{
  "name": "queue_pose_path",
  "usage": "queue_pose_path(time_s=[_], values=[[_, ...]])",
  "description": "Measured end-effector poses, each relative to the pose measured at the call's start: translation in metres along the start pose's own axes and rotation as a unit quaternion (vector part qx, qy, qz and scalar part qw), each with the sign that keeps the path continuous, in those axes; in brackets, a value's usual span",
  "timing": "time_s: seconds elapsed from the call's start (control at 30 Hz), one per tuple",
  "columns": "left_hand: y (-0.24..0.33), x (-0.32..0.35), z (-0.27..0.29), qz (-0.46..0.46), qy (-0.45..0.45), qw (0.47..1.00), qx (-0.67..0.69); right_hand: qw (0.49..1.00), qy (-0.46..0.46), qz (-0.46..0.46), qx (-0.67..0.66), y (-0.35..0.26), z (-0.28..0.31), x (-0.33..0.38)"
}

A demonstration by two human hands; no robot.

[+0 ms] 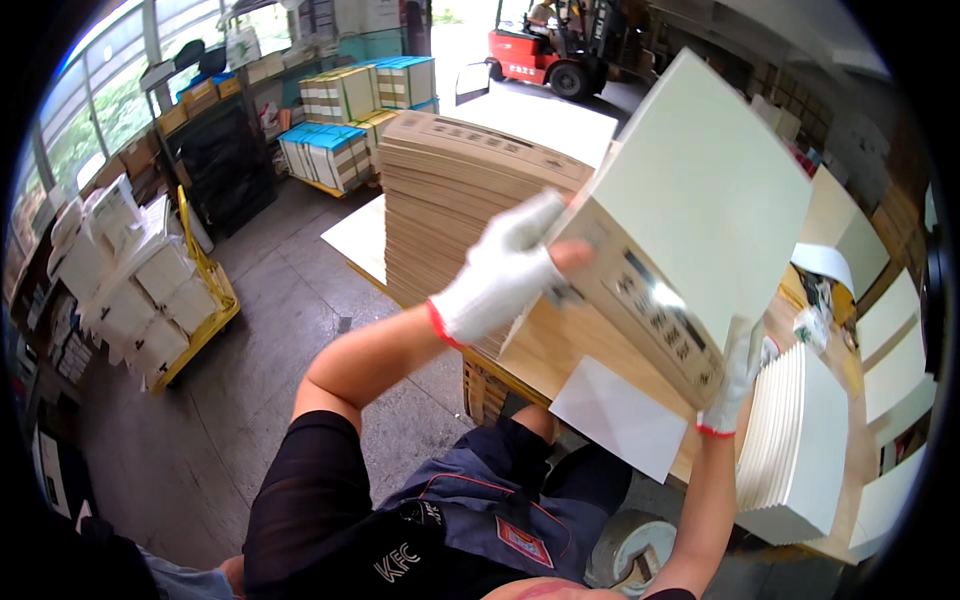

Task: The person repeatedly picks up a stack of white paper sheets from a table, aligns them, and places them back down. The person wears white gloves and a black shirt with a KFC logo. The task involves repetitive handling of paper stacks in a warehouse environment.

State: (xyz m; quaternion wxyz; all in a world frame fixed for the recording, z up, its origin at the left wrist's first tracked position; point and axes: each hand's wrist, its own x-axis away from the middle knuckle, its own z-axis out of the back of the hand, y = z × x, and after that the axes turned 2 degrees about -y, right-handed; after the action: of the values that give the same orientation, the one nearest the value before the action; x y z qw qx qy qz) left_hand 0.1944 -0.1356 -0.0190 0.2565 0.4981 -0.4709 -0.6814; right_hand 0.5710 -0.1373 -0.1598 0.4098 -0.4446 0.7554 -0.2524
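A large pale box-like case point(700, 190) with a tan printed side point(650, 310) is held tilted above the table, between my two gloved hands. My left hand point(510, 265), in a white knit glove with a red cuff and a bare thumb tip, grips its left end; its fingers are partly hidden and blurred. At the lower right end my right hand point(735, 385) grips the case, gloved likewise, its far fingers hidden behind it. Beyond my left hand rises a tall stack of tan printed sheets point(430, 210). A loose white sheet point(620, 415) lies at the table's front edge.
Right of my right hand stands a row of thick white boards point(800, 440) on the wooden table point(550, 340). A yellow cart point(215, 310) bears white bundles at left. Strapped bundles point(330, 155) sit behind. A red forklift point(530, 60) with a person stands farther back. A bucket point(635, 550) is below.
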Motion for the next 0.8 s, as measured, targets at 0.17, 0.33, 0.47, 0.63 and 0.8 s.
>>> queue_pose_path(time_s=[0.17,0.33,0.47,0.63,0.8], values=[[0.046,-0.027,0.112,-0.07,0.165,0.972,-0.154,0.985,-0.029,0.116,0.128,0.016,-0.183,-0.088],[0.028,-0.078,0.215,0.015,0.198,0.924,-0.325,0.975,-0.04,0.06,0.21,0.051,-0.259,-0.173],[0.004,-0.071,0.24,0.139,0.11,0.776,-0.605,0.793,-0.125,-0.046,0.595,0.04,-0.263,-0.172],[-0.004,-0.059,0.236,0.14,0.168,0.818,-0.533,0.681,-0.129,-0.005,0.721,0.04,-0.266,-0.163],[-0.006,-0.061,0.235,0.128,0.174,0.826,-0.521,0.707,-0.115,0.022,0.698,0.044,-0.256,-0.159]])
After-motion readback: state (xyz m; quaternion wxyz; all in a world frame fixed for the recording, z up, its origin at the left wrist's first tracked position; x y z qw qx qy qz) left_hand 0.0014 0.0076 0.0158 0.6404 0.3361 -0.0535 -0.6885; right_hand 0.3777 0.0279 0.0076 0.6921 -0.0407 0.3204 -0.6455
